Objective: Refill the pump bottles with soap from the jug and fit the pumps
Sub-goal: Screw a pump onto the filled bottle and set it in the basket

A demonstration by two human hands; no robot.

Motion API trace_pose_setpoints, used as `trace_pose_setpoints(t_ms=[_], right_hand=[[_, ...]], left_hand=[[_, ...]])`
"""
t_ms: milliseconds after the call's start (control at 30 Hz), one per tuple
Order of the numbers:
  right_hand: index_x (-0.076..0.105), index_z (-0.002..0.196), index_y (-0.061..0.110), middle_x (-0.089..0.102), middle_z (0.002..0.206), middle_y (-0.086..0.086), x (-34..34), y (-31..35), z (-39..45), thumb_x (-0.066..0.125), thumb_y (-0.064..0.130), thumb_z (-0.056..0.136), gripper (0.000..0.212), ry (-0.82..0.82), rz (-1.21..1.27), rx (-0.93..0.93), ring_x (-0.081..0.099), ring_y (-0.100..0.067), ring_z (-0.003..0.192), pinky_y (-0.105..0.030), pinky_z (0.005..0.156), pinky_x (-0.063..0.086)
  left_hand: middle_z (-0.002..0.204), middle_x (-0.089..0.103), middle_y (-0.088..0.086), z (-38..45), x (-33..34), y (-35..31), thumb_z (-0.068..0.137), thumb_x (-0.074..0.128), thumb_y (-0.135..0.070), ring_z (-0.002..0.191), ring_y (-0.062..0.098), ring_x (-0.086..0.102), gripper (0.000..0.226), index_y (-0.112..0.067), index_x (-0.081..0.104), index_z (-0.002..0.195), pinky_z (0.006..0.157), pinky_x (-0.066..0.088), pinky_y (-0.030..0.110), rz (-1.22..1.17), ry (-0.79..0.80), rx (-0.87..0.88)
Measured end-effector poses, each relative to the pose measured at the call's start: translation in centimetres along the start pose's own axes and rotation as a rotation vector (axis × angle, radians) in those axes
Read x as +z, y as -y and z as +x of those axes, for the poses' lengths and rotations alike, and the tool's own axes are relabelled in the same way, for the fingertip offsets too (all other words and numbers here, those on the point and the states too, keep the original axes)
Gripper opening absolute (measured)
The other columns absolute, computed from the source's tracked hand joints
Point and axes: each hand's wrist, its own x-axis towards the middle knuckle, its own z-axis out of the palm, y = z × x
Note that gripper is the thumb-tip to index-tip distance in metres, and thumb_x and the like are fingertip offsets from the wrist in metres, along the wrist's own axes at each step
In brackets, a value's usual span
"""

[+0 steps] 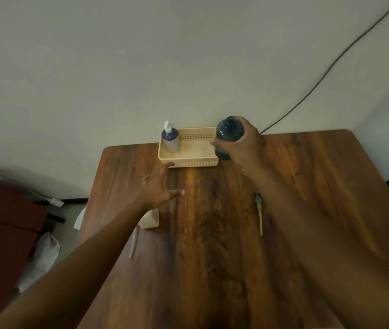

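My right hand (241, 148) grips a dark teal bottle (228, 132) with an open neck and no pump, held at the right end of a beige basket (195, 162). Inside the basket's left end stands a bottle with a white pump (171, 138) fitted. My left hand (160, 186) hovers open over the wooden table (212, 233), just in front of the basket's left corner, touching nothing. A loose pump with a yellow tube (259, 211) lies on the table under my right forearm. A whitish jug (149, 220) is partly hidden behind my left forearm.
A thin pale tube (133, 243) lies near the table's left edge. The basket sits against the wall, where a dark cable (331, 67) runs up. Left of the table are a red-brown box (3, 233) and white bags (43, 255) on the floor.
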Motion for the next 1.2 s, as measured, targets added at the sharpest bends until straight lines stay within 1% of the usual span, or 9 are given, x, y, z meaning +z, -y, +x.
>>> trace_pose_setpoints(t_ms=[67, 133, 333, 467, 533, 700, 967, 1067, 1200], right_hand=[[0.058, 0.119, 0.029, 0.06, 0.111, 0.021, -2.6, -1.0, -0.1, 0.095, 0.03, 0.067, 0.064, -0.041, 0.005, 0.011, 0.056, -0.003, 0.105, -0.013, 0.084, 0.049], [0.061, 0.124, 0.025, 0.064, 0.119, 0.013, -5.2, -2.2, -0.3, 0.095, 0.03, 0.067, 0.067, -0.088, -0.001, 0.021, 0.058, -0.007, 0.11, -0.017, 0.088, 0.052], [0.061, 0.122, 0.028, 0.065, 0.122, 0.007, -12.2, -5.9, -0.7, 0.097, 0.036, 0.061, 0.071, -0.193, -0.016, 0.095, 0.061, -0.014, 0.113, -0.032, 0.094, 0.057], [0.064, 0.12, 0.02, 0.067, 0.118, 0.005, -15.9, -7.9, -1.3, 0.097, 0.029, 0.061, 0.068, -0.234, -0.025, 0.127, 0.063, -0.012, 0.108, -0.016, 0.084, 0.051], [0.064, 0.121, 0.022, 0.067, 0.118, 0.007, -17.2, -9.1, -1.8, 0.097, 0.031, 0.061, 0.069, -0.241, -0.023, 0.131, 0.063, -0.011, 0.109, -0.019, 0.087, 0.052], [0.064, 0.121, 0.028, 0.067, 0.116, 0.012, -18.9, -11.9, -2.9, 0.096, 0.038, 0.061, 0.069, -0.246, -0.071, 0.144, 0.063, -0.007, 0.108, -0.021, 0.087, 0.053], [0.062, 0.123, 0.029, 0.065, 0.116, 0.015, -19.5, -15.2, -4.6, 0.095, 0.036, 0.063, 0.069, -0.217, -0.097, 0.197, 0.061, -0.005, 0.107, -0.019, 0.086, 0.051], [0.061, 0.122, 0.03, 0.063, 0.114, 0.017, -19.4, -16.2, -4.9, 0.095, 0.034, 0.064, 0.067, -0.207, -0.094, 0.215, 0.06, -0.003, 0.106, -0.013, 0.082, 0.047], [0.062, 0.122, 0.03, 0.065, 0.115, 0.014, -18.9, -17.2, -5.1, 0.095, 0.038, 0.064, 0.068, -0.177, -0.108, 0.237, 0.062, -0.004, 0.106, -0.017, 0.084, 0.05]], left_hand=[[0.164, 0.035, -0.002, 1.4, 1.7, -2.4, 0.077, 0.073, -0.072, 0.152, 0.026, 0.031, 0.099, -0.035, 0.027, 0.157, 0.123, 0.021, 0.061, 0.017, 0.038, 0.05], [0.165, 0.033, -0.001, 2.7, 4.0, -4.9, 0.073, 0.069, -0.077, 0.152, 0.027, 0.03, 0.102, -0.036, 0.028, 0.156, 0.123, 0.021, 0.062, 0.009, 0.075, 0.074], [0.163, 0.037, 0.0, 5.3, 10.9, -11.5, 0.072, 0.078, -0.068, 0.149, 0.025, 0.036, 0.1, -0.033, 0.033, 0.155, 0.12, 0.034, 0.053, 0.027, 0.132, 0.153], [0.165, 0.033, 0.002, 6.9, 15.3, -14.7, 0.067, 0.075, -0.073, 0.151, 0.027, 0.032, 0.108, -0.032, 0.031, 0.157, 0.121, 0.033, 0.054, 0.027, 0.211, 0.114], [0.165, 0.033, 0.004, 7.5, 17.4, -16.2, 0.068, 0.076, -0.07, 0.149, 0.028, 0.036, 0.112, -0.027, 0.028, 0.159, 0.119, 0.036, 0.047, -0.023, 0.276, 0.074], [0.156, 0.046, 0.009, 9.3, 21.7, -18.0, 0.084, 0.084, -0.037, 0.141, 0.028, 0.047, 0.09, -0.013, 0.035, 0.156, 0.101, 0.038, 0.027, -0.063, 0.372, 0.027], [0.121, 0.066, 0.002, 10.6, 27.2, -17.9, 0.094, 0.07, -0.031, 0.106, 0.02, 0.065, 0.04, -0.019, 0.058, 0.13, 0.089, 0.059, 0.038, 0.136, 0.29, -0.135], [0.118, 0.065, 0.005, 10.5, 28.5, -18.0, 0.098, 0.064, -0.019, 0.103, 0.021, 0.065, 0.028, -0.016, 0.061, 0.125, 0.084, 0.057, 0.035, 0.17, 0.219, -0.145], [0.116, 0.065, 0.008, 10.8, 29.6, -17.7, 0.1, 0.056, -0.013, 0.1, 0.022, 0.065, 0.021, -0.014, 0.062, 0.119, 0.085, 0.059, 0.038, 0.123, 0.165, -0.146]])
